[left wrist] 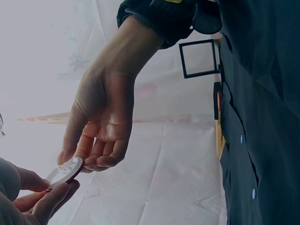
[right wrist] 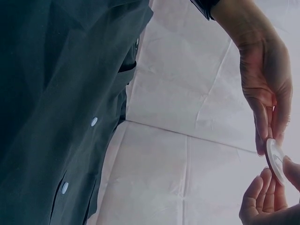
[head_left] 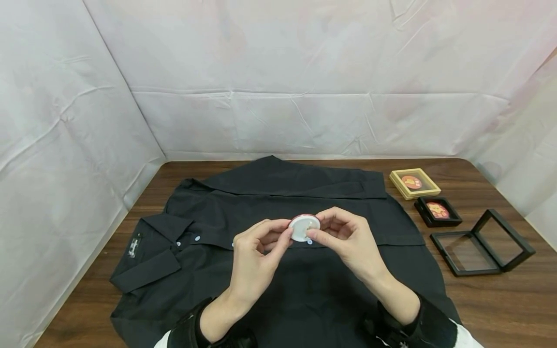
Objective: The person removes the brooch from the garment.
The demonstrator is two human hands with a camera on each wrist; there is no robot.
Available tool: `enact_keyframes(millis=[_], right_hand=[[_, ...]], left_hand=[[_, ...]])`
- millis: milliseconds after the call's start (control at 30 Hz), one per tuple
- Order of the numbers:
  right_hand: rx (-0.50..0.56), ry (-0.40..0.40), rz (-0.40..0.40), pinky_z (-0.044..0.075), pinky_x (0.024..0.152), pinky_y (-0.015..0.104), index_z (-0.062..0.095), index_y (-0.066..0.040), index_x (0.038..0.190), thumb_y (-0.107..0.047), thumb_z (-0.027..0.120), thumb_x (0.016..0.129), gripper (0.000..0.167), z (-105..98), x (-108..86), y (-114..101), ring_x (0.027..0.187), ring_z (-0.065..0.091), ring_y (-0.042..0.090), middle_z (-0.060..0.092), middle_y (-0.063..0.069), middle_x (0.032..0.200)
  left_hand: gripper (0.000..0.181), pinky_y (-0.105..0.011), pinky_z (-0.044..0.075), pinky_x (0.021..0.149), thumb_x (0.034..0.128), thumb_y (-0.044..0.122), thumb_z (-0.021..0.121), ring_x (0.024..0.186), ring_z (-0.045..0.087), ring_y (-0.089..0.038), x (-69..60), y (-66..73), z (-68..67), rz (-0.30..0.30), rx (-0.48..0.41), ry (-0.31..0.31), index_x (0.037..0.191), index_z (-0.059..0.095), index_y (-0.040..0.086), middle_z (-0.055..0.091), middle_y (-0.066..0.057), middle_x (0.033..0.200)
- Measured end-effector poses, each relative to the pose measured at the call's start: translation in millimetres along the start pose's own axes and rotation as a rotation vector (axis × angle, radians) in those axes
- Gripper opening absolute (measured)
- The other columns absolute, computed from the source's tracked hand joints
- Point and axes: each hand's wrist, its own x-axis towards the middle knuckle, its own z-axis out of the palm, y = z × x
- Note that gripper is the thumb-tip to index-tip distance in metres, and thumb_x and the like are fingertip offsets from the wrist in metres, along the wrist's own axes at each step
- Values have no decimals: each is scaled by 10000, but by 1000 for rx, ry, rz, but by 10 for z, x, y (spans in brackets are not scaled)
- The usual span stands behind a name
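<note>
Above the middle of a dark shirt [head_left: 313, 295], both hands hold a round badge [head_left: 301, 227]. Its white back faces the head camera, a red edge shows along the top, and a small metal pin sits at the right of the back. The left hand [head_left: 259, 246] pinches the left edge between thumb and fingers. At the pin side, the right hand [head_left: 353, 240] grips the badge, thumb on the back near the pin. The left wrist view shows the badge [left wrist: 65, 173] tilted between both hands. Its front is hidden in the head view.
On the brown table [head_left: 513, 309], right of the shirt, stand a yellow display case [head_left: 402, 187] and a small black case [head_left: 431, 220], each with a round red-orange item inside. An open black frame [head_left: 467, 271] lies nearer. White cloth walls [head_left: 304, 72] surround the table.
</note>
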Motion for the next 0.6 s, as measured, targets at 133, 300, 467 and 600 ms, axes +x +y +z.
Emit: enact_keyframes(millis=[133,300,467,600], right_hand=[[-18,-10,2,509,652,280,608,12,938,21,667,755,192,-10,-7,-11,735,596,177,629,81,850],[-26,-44,3,504,677,294,612,14,972,-2,627,801,173,-30,-18,-39,760,598,189,633,83,878],[-29,-74,-14,505,682,297,611,40,995,2,601,820,179,-36,-14,-81,769,601,199,636,92,900],[-51,-79,-40,506,672,293,613,62,990,17,593,821,177,-39,-15,-107,759,604,198,642,99,900]], left_hand=[[150,-258,517,590,764,-87,624,689,651,-181,9,-3,-10,-10,-3,9,912,630,-63,633,-133,797],[144,-263,517,588,769,-72,625,674,650,-190,18,-15,-25,-17,-3,22,912,631,-64,641,-117,814],[145,-265,517,589,771,-68,625,660,648,-208,27,-18,-40,-26,1,30,916,630,-66,643,-116,817],[148,-267,517,592,767,-70,628,666,648,-201,33,-9,-45,-27,4,34,915,631,-66,643,-118,817]])
